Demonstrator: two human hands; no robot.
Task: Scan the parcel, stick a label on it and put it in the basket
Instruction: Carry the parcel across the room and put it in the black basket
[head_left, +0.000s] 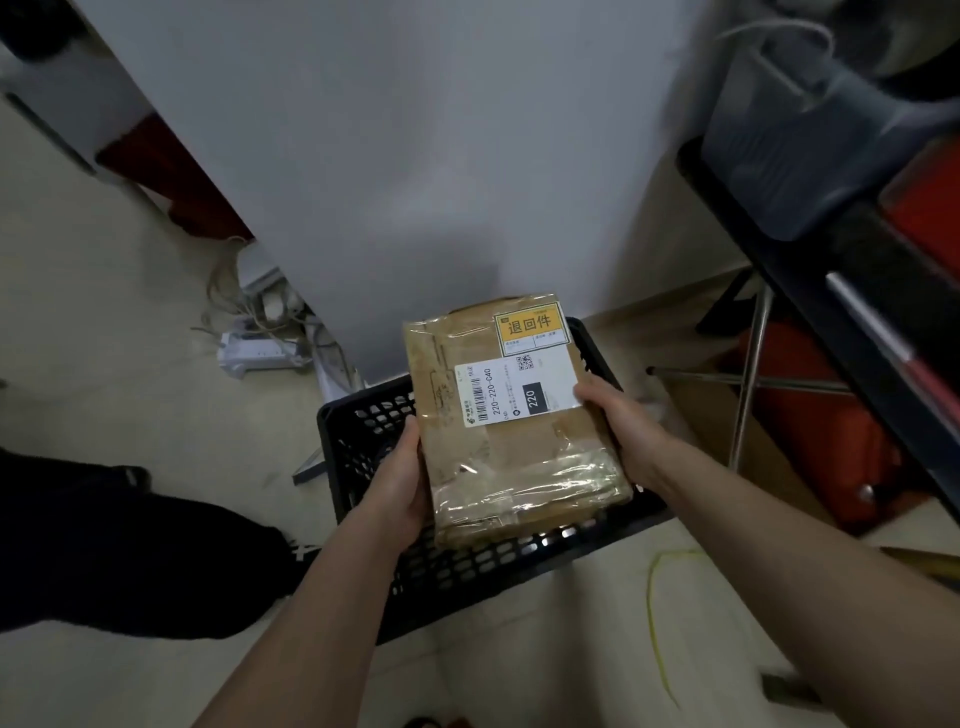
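Note:
A brown cardboard parcel (519, 457) wrapped in clear tape is held flat above a black perforated plastic basket (358, 431) on the floor. It carries a white shipping label (514, 389) with a barcode and a yellow sticker (530, 325) near its far edge. My left hand (400, 483) grips the parcel's left side. My right hand (623, 431) grips its right side, thumb on the white label. The parcel hides most of the basket's inside.
A white panel (415, 156) rises behind the basket. A power strip and tangled cables (260, 343) lie to the left. Someone's dark trouser leg (130, 545) is at the left. A black shelf (831, 260) with red items and a metal stand (748, 384) stands to the right.

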